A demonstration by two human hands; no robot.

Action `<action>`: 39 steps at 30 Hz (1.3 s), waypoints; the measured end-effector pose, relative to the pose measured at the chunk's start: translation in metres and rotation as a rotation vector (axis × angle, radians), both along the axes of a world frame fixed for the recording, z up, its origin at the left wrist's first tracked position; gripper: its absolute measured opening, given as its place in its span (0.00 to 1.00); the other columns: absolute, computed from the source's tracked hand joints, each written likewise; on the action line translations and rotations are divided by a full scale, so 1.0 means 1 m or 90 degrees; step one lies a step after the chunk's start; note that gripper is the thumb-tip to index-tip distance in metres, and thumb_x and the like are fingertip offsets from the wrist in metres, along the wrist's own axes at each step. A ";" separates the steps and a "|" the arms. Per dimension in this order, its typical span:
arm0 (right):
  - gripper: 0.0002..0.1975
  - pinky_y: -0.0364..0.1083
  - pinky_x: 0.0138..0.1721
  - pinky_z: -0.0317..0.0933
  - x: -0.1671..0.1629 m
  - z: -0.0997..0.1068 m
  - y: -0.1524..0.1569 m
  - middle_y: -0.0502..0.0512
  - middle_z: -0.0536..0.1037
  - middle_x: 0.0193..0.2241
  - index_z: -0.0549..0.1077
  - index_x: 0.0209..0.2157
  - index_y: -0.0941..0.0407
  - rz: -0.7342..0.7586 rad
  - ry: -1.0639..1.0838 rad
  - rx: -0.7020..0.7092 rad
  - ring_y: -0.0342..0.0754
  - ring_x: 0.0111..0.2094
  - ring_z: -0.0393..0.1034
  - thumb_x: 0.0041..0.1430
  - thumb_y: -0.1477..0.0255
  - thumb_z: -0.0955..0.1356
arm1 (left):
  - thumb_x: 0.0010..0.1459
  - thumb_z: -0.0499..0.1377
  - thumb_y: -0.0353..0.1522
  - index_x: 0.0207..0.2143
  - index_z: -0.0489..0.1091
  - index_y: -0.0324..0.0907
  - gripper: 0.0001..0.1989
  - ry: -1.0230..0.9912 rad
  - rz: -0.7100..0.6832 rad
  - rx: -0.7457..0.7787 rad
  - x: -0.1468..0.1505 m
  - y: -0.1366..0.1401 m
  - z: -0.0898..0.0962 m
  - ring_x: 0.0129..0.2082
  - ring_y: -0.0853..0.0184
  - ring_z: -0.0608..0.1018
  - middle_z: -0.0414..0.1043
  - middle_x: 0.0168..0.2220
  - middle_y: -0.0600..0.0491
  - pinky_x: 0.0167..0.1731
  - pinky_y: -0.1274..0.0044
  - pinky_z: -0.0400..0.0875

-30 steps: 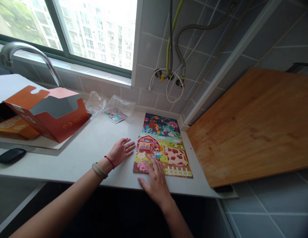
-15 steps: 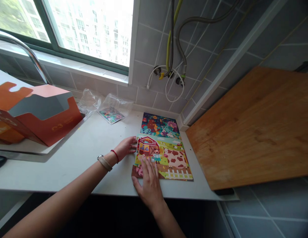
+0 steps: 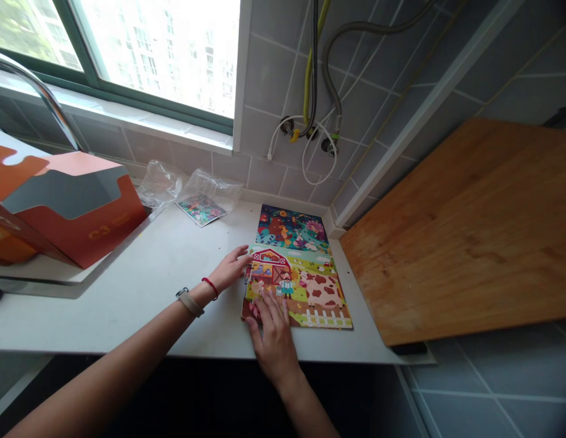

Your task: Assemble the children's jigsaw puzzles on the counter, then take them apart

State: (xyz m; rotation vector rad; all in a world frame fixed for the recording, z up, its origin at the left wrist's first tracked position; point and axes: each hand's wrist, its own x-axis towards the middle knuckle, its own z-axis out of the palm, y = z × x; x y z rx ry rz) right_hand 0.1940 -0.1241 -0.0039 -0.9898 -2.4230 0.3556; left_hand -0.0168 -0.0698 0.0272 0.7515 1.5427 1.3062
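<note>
A farm picture board with a red barn, a farmer and a spotted cow lies flat on the white counter. Behind it, along its far edge, is a dark animal picture board. My left hand reaches the farm board's left edge near its far corner, fingers stretched out and the tips at the edge. Over the near left part of the farm board, my right hand lies palm down with its fingers extended, covering some of the picture. Its thumb rests by the near left corner.
A small colourful picture card lies partly under clear plastic bags near the wall. An orange cardboard box stands at the left by a chrome faucet. On the right leans a large wooden board. Hoses hang above.
My left hand has shifted slightly up along the farm board's left edge. The right thumb has moved up a little. The boards stay put while the view shifts slightly.
</note>
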 end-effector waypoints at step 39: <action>0.33 0.61 0.63 0.59 0.146 -0.003 0.108 0.71 0.73 0.59 0.74 0.58 0.61 -0.353 0.059 -0.088 0.65 0.62 0.66 0.60 0.52 0.66 | 0.56 0.66 0.34 0.46 0.77 0.47 0.14 0.353 -0.120 0.392 -0.021 0.022 -0.021 0.49 0.59 0.76 0.71 0.48 0.48 0.54 0.64 0.74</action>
